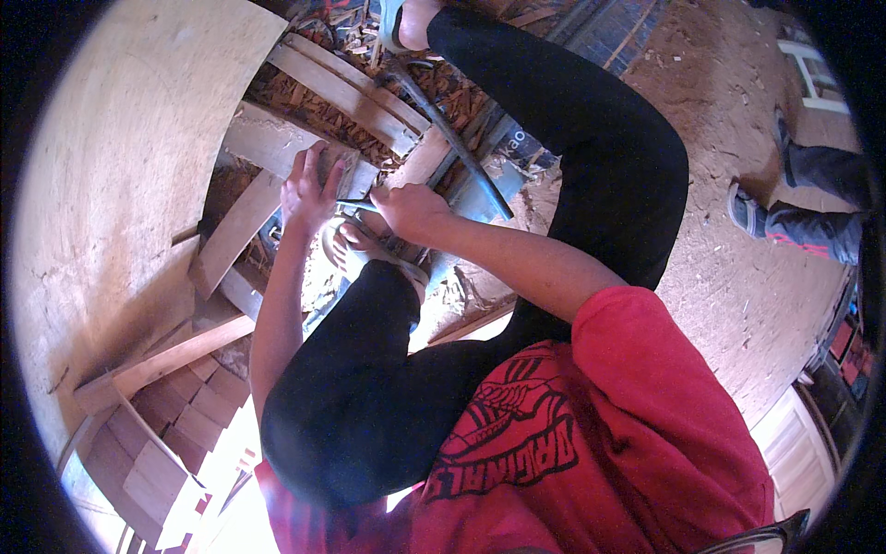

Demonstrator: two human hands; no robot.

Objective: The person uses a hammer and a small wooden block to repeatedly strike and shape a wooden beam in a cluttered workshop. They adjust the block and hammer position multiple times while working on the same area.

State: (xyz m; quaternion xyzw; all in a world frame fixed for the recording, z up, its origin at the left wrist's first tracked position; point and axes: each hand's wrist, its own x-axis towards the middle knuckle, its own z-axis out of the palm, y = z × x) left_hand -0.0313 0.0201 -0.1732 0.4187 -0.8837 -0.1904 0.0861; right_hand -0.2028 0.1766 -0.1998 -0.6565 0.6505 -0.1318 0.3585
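Observation:
My left hand (308, 191) lies on a pale wooden board (268, 138), fingers apart and pointing away from me. Close by on its right, my right hand (412, 211) is closed in a fist. A thin dark tool (355, 203) sticks out of that fist toward my left hand; its kind is not clear. Beyond the right hand, a long dark rod (457, 148) rests slantwise over the wood. Just below the hands is my sandalled foot (349, 247).
Wood shavings and offcuts (305, 102) cover the ground ahead. A large plywood sheet (129, 138) stands at the left, with stacked wood blocks (198, 411) at the lower left. Another person's legs and shoes (784, 217) are on the sandy floor at the right.

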